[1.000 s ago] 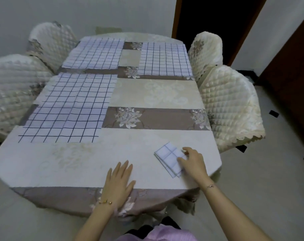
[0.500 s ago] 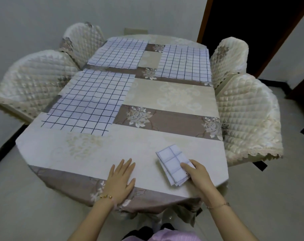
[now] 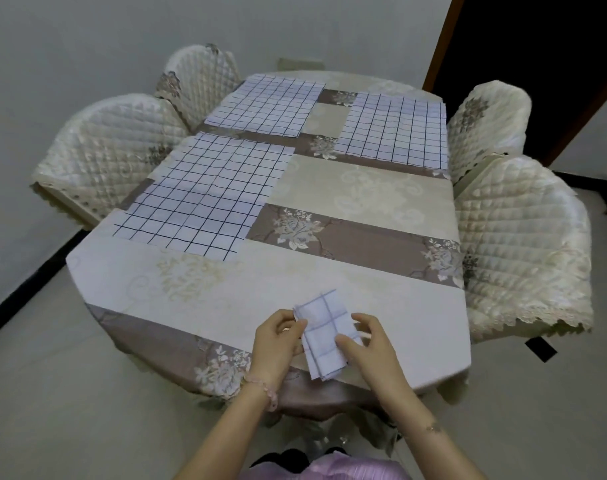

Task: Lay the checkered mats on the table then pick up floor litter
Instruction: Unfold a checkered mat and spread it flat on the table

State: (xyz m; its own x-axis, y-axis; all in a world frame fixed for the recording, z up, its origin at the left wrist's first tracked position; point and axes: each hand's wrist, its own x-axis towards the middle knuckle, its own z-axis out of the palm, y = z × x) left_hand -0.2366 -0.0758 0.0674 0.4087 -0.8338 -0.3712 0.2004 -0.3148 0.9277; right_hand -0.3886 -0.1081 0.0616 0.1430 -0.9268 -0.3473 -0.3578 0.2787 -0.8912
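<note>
left hand (image 3: 278, 336) has come off the bench (image 3: 198, 289) and joined right hand (image 3: 366, 344); both now pinch the folded mat (image 3: 324, 332) at its side edges, lifted at the near edge. three mats lie spread; likely unfolding the fourth

we can't see the left edge of the folded mat (image 3: 324, 329); the left hand (image 3: 278, 344) covers it. the right hand (image 3: 371, 348) hides its right side. our arms get cut off at the bottom.
</note>
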